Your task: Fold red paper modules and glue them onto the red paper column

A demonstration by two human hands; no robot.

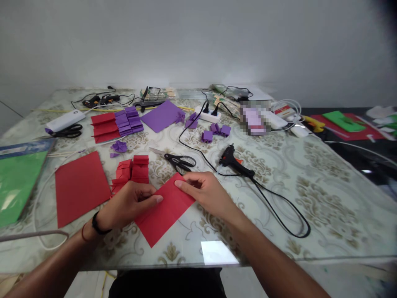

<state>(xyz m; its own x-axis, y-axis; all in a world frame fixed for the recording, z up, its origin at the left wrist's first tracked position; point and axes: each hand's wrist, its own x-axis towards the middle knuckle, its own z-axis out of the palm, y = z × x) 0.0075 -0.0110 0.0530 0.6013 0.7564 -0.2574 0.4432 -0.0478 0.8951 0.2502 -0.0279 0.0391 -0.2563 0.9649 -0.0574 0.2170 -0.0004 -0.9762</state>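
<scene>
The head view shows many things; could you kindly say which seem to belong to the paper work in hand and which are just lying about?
Likely belonging:
Red paper sheet, held by left hand and right hand
Folded red paper pieces
Flat red sheet at left
Nearer black-handled scissors
Black glue gun, perhaps

Apparently just lying about:
Packaged green paper
Wooden sticks
Far-left black-handled scissors

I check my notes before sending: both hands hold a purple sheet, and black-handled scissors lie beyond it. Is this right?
One colour is wrong: the head view shows the left hand and right hand holding a red sheet, not purple. The scissors do lie beyond it.
</scene>
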